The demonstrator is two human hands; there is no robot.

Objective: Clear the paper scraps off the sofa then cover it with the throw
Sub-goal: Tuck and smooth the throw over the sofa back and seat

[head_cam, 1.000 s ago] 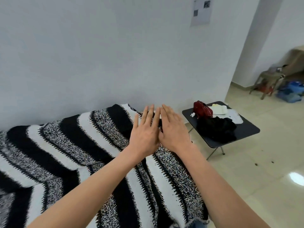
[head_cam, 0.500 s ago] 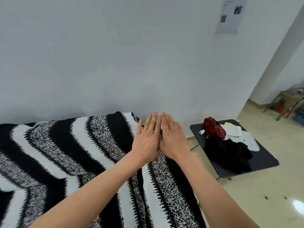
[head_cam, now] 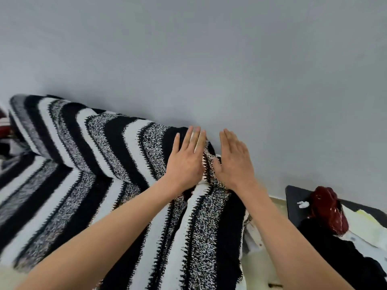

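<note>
The black-and-white striped throw lies draped over the backrest and down across the seat, so the sofa beneath it is almost wholly hidden. No paper scraps show on it, which suggests the clearing is done and the covering is at the smoothing stage. Both hands are flat with straight fingers, gripping nothing and a little apart from each other. They sit at the far right corner of the backrest, close to the grey wall. The left hand lies palm-down on the cloth, probably to press it flat and seat it over the top edge. The right hand is just beside it at the throw's right border, though whether it bears on the fabric cannot be told. To the right, a small black counter holds a red bag, dark clothing and white papers, well apart from the throw.
</note>
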